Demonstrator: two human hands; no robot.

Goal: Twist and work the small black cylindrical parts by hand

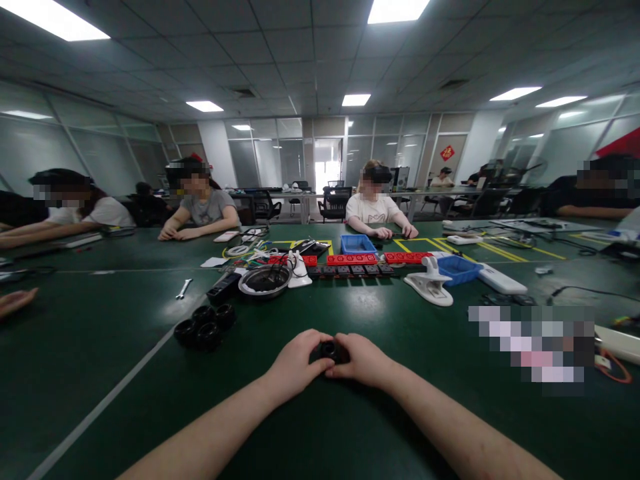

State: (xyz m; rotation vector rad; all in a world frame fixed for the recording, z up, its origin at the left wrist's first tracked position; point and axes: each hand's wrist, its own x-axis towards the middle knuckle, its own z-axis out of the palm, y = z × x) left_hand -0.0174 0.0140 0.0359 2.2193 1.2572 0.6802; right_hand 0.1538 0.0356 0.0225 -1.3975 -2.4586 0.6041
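Observation:
A small round black part (329, 350) with a hole in its top is held between my two hands, low over the green table (270, 433). My left hand (301, 360) curls round its left side, with the thumb at the front. On the right side, my right hand (359, 358) closes on the same part, its thumb near the left thumb. Several round black parts (206, 328) stand in a cluster to the left of my hands. The underside of the held part is hidden by my fingers.
Beyond my hands lie a round metal dish (265, 281), a white clip stand (431, 283), red strips (351, 259), blue trays (358, 244) and a wrench (184, 289). Cables are at the right. Other people sit around the table; one person's hand (17, 302) rests at far left.

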